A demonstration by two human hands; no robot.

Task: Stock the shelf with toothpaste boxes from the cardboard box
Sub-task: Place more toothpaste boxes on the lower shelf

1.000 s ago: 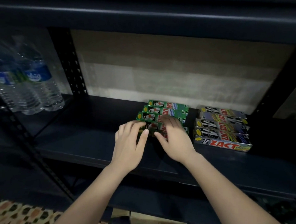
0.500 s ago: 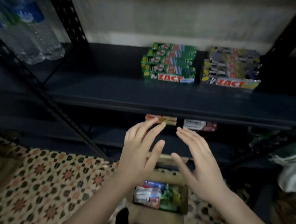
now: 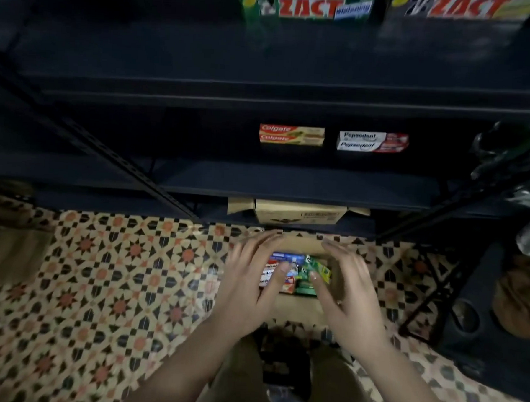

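Observation:
An open cardboard box (image 3: 301,304) sits on the patterned floor below the shelves, holding several toothpaste boxes (image 3: 296,273) in blue, red, white and green. My left hand (image 3: 253,277) and my right hand (image 3: 345,285) hover over the box with fingers straight, holding nothing; whether they touch the packs I cannot tell. On the dark top shelf (image 3: 263,90) stand a green Zact stack (image 3: 307,6) and a grey Zact stack (image 3: 464,7). The shelf below carries Colgate boxes (image 3: 291,134) and Pepsodent boxes (image 3: 372,142).
A second cardboard box (image 3: 300,213) sits on the bottom shelf, just behind the open one. Slanted metal rack posts (image 3: 112,159) frame the bay left and right. Bags and dark clutter (image 3: 521,214) fill the right side. Patterned floor (image 3: 99,284) spreads to the left.
Both hands left the green Zact stack on the shelf and came down over the open cardboard box. My view tilted down from the shelf to the floor.

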